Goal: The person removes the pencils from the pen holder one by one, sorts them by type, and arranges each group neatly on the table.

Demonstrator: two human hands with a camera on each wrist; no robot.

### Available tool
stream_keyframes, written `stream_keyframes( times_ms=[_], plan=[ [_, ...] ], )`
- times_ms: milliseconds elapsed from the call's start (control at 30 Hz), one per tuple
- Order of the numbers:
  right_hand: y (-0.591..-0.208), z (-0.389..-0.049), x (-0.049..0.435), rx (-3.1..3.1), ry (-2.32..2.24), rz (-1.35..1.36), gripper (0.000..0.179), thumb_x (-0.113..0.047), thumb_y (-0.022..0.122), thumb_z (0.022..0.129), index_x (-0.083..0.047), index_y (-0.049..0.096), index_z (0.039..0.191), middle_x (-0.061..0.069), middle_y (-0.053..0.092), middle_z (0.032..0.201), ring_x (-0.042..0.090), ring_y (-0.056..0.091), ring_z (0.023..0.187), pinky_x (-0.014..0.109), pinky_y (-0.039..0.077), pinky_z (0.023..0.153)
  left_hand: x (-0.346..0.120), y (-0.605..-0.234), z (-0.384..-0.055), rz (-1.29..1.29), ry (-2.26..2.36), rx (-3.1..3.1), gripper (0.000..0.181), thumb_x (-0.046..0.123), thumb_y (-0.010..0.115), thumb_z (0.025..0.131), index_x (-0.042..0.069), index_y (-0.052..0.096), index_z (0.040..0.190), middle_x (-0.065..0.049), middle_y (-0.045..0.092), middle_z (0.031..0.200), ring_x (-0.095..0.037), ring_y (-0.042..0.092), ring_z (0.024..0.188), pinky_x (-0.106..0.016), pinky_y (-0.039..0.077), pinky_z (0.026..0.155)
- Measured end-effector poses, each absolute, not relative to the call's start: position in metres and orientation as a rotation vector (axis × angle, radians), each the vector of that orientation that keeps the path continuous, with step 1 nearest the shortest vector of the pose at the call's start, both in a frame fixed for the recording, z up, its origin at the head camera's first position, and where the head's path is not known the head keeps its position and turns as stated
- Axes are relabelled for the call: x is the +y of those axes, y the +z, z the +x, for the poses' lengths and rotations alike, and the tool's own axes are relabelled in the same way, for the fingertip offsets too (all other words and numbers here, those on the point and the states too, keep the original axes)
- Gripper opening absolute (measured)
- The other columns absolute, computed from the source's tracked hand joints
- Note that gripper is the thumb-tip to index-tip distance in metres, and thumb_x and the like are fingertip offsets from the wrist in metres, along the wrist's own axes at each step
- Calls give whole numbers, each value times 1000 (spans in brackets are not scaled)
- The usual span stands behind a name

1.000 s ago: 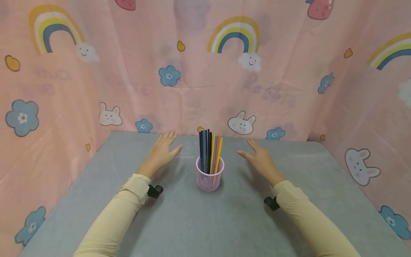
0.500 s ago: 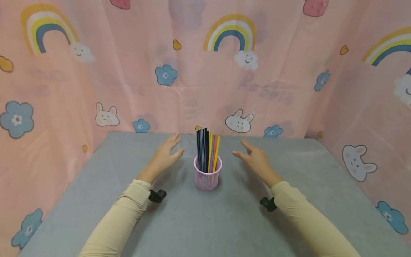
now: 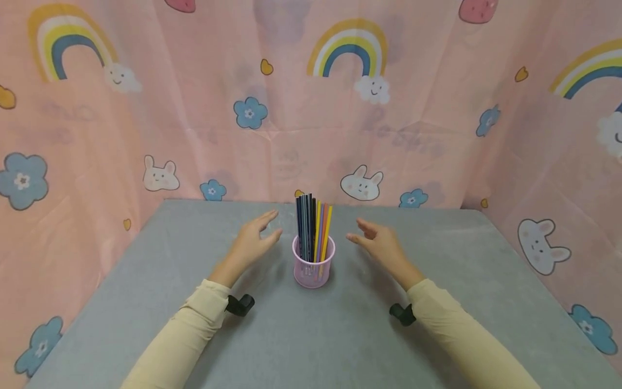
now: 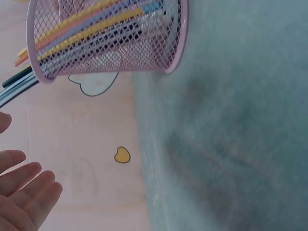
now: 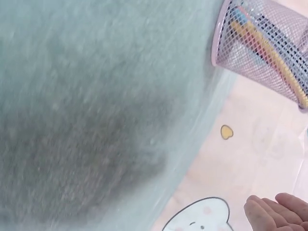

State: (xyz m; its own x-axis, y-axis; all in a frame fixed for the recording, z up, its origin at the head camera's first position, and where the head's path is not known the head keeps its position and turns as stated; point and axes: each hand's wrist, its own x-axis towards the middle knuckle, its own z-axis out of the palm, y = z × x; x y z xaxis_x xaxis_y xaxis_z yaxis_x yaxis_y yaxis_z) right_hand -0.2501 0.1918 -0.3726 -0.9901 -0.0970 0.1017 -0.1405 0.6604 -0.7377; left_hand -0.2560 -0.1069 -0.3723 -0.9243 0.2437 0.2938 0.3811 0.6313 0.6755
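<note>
Left of the mesh cup [image 3: 312, 277], the L hand [image 3: 249, 245] is nearer it than 1 s ago, fingers relaxed & empty; the cup stands upright on the bench [image 3: 311, 335] w/ pencils [image 3: 305, 229] inside, untouched; right of it, the R hand [image 3: 384, 246], also empty, is closer too, so both prob. have it in easier reach.

Near the left hand [image 3: 249, 243], the cup [image 3: 311, 282] is meshed pink, its pencils [image 3: 313, 229] coloured black, yellow, orange and purple, the table [image 3: 325, 340] below grey, and the curtain [image 3: 301, 121] beyond pink, printed with rainbows [image 3: 347, 35].
</note>
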Motion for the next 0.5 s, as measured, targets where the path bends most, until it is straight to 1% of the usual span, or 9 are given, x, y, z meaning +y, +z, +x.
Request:
stream_keyframes(
  times_ms=[67,167,400,500],
  plan=[
    [-372,-248,190,-2800,1284,196,77,-53,64,79,-8,44,138,11,45,141,29,47,126,41,44,98,-105,-374,-254,-522,-1205,-2634,51,23,59,90,7,46,136,-14,46,139,-32,49,123,-41,45,99],
    [-372,-245,187,-2771,1324,195,71,-49,65,80,-9,47,136,10,47,139,29,48,125,41,45,97,-102,-375,-252,-540,-1281,-2579,49,17,62,89,3,48,133,-16,52,134,-29,52,121,-36,47,96],
    [-373,-242,184,-2691,1391,240,64,-44,67,81,-11,51,133,8,52,135,25,52,122,40,46,96,-94,-377,-246,-482,-1411,-2579,50,17,62,89,3,47,134,-15,49,137,-27,51,122,-31,50,91],
    [-373,-240,184,-2683,1402,241,67,-48,66,80,-12,50,134,8,54,133,24,54,120,39,47,95,-92,-378,-244,-452,-1466,-2572,48,17,62,89,3,49,132,-14,48,137,-27,51,122,-32,50,92]
  ],
)
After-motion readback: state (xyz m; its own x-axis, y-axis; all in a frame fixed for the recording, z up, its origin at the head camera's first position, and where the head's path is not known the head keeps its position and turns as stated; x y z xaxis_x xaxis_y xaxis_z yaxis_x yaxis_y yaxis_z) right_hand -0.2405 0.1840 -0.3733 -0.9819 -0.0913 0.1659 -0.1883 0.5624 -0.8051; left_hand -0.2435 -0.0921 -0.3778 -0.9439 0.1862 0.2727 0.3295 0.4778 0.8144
